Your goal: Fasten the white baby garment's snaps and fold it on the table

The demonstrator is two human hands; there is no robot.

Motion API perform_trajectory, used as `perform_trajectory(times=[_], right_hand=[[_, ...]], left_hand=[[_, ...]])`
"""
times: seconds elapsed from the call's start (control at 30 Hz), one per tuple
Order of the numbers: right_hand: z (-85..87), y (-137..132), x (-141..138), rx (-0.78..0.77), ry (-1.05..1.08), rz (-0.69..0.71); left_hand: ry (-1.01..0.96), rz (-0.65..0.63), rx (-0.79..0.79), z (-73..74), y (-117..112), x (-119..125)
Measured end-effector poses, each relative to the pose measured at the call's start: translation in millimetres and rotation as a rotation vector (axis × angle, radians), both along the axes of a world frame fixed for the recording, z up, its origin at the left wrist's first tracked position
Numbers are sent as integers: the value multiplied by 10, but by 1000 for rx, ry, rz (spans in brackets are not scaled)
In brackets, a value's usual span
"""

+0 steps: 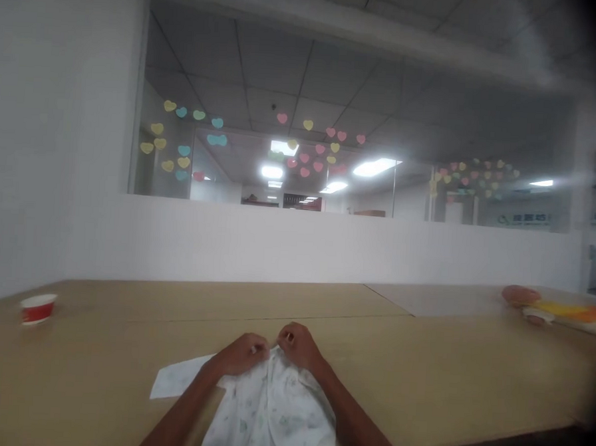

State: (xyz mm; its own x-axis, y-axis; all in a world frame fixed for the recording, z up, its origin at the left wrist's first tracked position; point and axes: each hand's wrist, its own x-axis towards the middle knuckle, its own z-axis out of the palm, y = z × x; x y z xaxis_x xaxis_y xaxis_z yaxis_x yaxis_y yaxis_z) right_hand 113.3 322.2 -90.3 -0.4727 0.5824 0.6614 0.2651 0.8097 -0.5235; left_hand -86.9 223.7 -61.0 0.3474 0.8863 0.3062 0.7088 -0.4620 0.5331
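Observation:
A small white garment with a faint green print (268,408) lies on the wooden table (121,347) right in front of me. Both my hands rest on its far edge, close together. My left hand (241,354) is closed, pinching the cloth at its top middle. My right hand (299,346) is closed too, pinching the cloth just beside the left one. One sleeve or corner of the garment (177,380) spreads flat to the left. My forearms cover part of the cloth's sides.
A red and white paper cup (38,308) stands at the far left of the table. Pink, yellow and orange objects (548,308) lie at the far right. A low white wall with a window above runs behind the table. The table's near edge drops off at lower right.

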Motion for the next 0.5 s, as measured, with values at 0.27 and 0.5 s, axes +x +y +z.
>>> perform_trajectory(times=[0.27, 0.5], right_hand=[[-429, 214, -34, -123, -180, 127], [-272, 121, -1, -110, -138, 227]], left_hand=[[-46, 133, 125, -749, 496, -16], [-124, 98, 152, -623, 469, -10]])
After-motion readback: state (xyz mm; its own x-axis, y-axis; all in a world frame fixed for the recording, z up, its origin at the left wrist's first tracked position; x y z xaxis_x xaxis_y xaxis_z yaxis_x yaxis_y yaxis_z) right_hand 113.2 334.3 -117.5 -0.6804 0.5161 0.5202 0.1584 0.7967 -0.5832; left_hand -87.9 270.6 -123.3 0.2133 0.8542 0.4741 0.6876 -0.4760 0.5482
